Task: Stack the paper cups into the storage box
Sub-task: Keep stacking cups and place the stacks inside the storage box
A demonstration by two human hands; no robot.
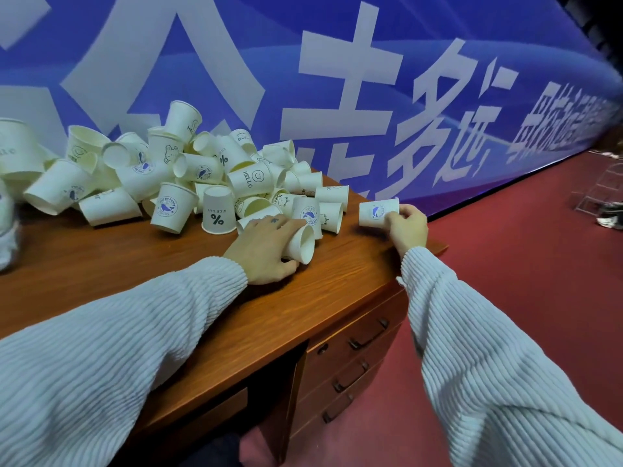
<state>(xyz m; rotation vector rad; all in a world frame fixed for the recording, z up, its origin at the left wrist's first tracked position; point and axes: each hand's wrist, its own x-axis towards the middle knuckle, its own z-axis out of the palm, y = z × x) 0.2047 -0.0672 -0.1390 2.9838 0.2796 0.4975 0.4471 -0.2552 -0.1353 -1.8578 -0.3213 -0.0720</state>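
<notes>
Here, your left hand (266,246) has its grip curled round one paper cup (301,243) lying on its side on the bench (101,264), mouth toward you. Your right hand (408,227) pinches a second cup (377,213) (whale print, held sideways) just past the bench's right edge, over the red floor (522,281). Behind, a loose pile of cups (175,170) holds several dozen, too jumbled to count exactly, heaped against the blue banner (337,79). Bare wood runs from the pile to the near edge; three drawers (354,358) sit below.
</notes>
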